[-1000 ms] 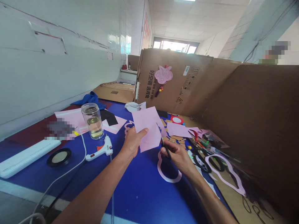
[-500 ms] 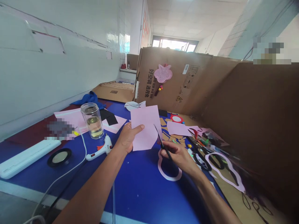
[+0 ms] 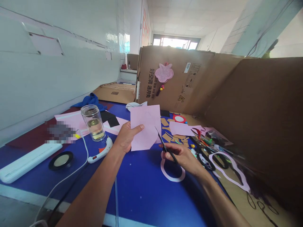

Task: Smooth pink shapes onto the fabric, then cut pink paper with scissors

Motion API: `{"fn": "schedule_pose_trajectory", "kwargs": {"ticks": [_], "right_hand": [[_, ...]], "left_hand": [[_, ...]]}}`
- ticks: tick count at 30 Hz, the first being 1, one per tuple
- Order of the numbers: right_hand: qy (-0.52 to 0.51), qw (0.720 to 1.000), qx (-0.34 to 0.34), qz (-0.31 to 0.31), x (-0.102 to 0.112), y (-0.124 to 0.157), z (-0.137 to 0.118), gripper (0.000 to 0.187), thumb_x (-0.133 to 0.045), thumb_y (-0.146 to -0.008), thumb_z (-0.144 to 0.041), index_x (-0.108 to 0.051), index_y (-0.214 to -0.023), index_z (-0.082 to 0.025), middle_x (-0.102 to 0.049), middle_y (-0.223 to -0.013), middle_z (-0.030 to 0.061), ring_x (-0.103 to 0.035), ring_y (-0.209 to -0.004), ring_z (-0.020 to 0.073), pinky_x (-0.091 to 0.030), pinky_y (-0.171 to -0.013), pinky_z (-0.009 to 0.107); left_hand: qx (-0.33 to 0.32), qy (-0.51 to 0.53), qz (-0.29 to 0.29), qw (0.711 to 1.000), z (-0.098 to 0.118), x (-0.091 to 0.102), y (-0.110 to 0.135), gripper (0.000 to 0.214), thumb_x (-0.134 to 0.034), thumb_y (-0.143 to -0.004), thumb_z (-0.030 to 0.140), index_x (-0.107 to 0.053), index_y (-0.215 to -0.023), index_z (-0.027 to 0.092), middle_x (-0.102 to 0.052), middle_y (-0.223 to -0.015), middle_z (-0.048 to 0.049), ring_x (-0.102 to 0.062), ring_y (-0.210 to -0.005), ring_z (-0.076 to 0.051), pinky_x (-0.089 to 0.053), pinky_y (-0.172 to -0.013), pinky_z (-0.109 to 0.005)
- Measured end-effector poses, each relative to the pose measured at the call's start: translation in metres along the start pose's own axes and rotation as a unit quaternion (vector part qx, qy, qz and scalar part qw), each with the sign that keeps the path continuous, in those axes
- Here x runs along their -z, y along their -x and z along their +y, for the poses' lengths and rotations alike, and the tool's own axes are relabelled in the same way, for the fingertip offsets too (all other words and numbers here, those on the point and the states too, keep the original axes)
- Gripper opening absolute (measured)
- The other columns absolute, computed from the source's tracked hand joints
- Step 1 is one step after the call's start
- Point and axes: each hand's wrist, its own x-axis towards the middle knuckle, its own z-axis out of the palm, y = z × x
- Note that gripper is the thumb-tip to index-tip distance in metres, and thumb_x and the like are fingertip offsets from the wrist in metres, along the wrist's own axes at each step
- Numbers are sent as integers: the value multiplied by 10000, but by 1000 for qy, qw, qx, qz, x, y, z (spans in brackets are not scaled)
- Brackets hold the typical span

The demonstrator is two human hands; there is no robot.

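Observation:
My left hand (image 3: 129,137) grips a sheet of pink paper (image 3: 144,138) by its left edge, thumb on the front face. The sheet stands upright above the table, its lower right corner slanted. In my right hand (image 3: 176,154) is a pair of black-handled scissors (image 3: 163,142), blades pointing up and left at the paper's right side. I cannot tell whether the blades are cutting into it. Below the right hand, a curved pink paper outline (image 3: 173,179) lies on the blue table (image 3: 139,195).
Left stand a glass jar (image 3: 94,126) of yellowish liquid, a white glue gun (image 3: 101,154), a tape roll (image 3: 61,160) and a power strip (image 3: 30,160). Right lie cardboard scraps (image 3: 167,137), tools and another pink outline (image 3: 227,178). A cardboard wall (image 3: 203,82) rises behind.
The pink paper and my left hand have shifted slightly left. The scissors have stayed near the sheet's right side, and the whole view has moved a little.

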Motion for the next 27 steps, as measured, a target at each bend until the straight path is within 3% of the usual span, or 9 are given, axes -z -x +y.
{"fn": "schedule_pose_trajectory", "kwargs": {"ticks": [10, 20, 27], "right_hand": [[10, 1000, 3, -13, 1, 2, -6, 707, -908, -815, -742, -851, -1251, -188, -712, -876, 29, -559, -792, 191, -443, -744, 336], [12, 1000, 1, -8, 0, 2, -6, 698, -893, -835, -742, -855, -1257, -188, -705, -860, 30, -549, -769, 185, -431, -701, 322], [10, 1000, 7, 0, -1, -1, -1, 671, -897, -831, -729, -862, -1237, -196, -701, -842, 26, -558, -765, 185, -453, -722, 329]], "left_hand": [[-1, -41, -10, 999, 2, 3, 1, 461, -1018, -640, 308, -843, -1035, 148, -880, -994, -147, -826, -827, -312, -652, -761, -419], [2, -40, -5, 999, 1, 3, -1, 442, -1002, -668, 294, -846, -1056, 151, -879, -1036, -157, -833, -879, -332, -653, -794, -440], [15, -18, 11, 1000, -1, 0, -1, 463, -1004, -611, 273, -844, -1027, 148, -882, -999, -153, -833, -831, -319, -668, -779, -437]]}}
